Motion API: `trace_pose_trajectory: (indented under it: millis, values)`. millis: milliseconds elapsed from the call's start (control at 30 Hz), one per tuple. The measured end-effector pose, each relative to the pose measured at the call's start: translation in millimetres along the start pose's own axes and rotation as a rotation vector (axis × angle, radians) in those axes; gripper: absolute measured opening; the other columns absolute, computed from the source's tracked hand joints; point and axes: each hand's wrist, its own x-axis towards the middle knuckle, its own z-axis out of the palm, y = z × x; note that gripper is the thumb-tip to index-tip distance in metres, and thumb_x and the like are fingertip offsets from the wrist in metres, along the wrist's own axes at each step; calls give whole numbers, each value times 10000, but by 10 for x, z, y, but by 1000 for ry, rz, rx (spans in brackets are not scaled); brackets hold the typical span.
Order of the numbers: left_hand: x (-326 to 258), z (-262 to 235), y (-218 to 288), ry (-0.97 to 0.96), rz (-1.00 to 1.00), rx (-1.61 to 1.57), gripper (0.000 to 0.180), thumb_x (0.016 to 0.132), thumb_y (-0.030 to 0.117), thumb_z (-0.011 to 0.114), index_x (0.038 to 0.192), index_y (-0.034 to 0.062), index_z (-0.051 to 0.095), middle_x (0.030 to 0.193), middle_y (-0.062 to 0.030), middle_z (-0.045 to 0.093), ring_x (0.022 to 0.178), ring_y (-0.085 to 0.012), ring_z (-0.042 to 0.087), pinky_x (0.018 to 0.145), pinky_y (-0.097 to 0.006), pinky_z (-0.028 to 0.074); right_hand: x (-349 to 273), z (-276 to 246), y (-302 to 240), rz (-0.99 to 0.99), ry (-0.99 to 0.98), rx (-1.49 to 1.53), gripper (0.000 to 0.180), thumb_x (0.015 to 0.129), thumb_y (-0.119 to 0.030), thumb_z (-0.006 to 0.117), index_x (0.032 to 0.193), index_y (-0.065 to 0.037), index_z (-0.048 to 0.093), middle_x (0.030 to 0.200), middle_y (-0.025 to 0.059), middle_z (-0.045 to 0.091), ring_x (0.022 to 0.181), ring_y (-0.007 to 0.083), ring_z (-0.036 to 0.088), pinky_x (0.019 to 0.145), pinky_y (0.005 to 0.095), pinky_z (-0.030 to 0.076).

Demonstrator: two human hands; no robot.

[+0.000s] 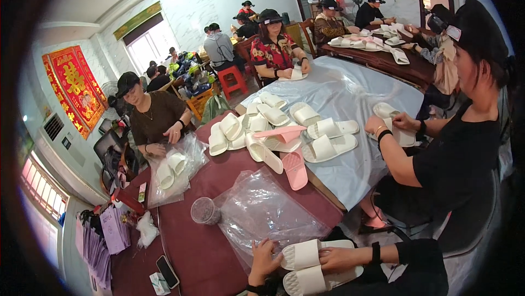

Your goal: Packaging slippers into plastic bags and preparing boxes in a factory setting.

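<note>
At the lower edge, a pair of white slippers lies side by side, the far slipper [302, 253] and the near slipper [303, 282] with their toes pointing left. My right hand [336, 259] reaches in from the right and grips them at the foot openings; its fingertips are partly hidden by the straps. Just left of the toes is my left hand [264, 259], thumb and fingers apart, with nothing visible in it. Beyond it, a clear plastic bag [268, 203] lies flat on the dark red tabletop [202, 257], its near edge close to my left fingers.
White slippers [273, 114] are heaped mid-table with a pink slipper [295, 170]. A clear plastic tub [205, 210] stands left of the bag. A phone [167, 272] lies at the lower left. Co-workers [156, 115] handle slippers around the tables; one person [454, 148] sits close on my right.
</note>
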Motion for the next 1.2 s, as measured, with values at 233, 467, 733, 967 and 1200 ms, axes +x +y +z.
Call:
trace_pose_trajectory:
  millis: [233,467,733,967,1200]
  values:
    - [-25,66,37,226,45,-38,211,774,189,661,938,73,595,943,-87,632,1097,-312,540,1016,-570,235,61,-167,-3,106,-15,-57,356,820,-196,552,1162,-96,563,1189,108,547,1169,307,470,1020,448,317]
    - [-157,48,162,530,-13,37,100,787,61,650,816,63,554,1030,-108,660,1018,-293,604,976,-467,372,128,-348,-62,75,74,25,346,841,-225,562,1164,-101,552,1187,124,529,1152,314,471,1013,464,320]
    - [-205,84,172,840,-190,-258,47,832,48,611,853,44,569,1000,-102,675,1012,-289,616,986,-423,381,279,-345,-149,-95,56,61,365,869,-212,525,1211,-83,532,1242,105,514,1227,304,424,1047,468,275]
    - [-218,91,9,630,-237,-463,159,874,95,567,1006,79,655,1036,-126,662,1065,-295,586,978,-408,377,356,-240,-233,-92,66,90,370,859,-203,522,1207,-77,529,1255,106,498,1241,312,409,1056,469,267]
    - [-326,46,4,445,-37,81,235,858,110,576,1080,128,649,1200,-84,593,1223,-320,458,1051,-495,241,363,33,-90,128,122,56,402,840,-211,572,1220,-87,523,1247,128,501,1257,327,384,1047,479,264]
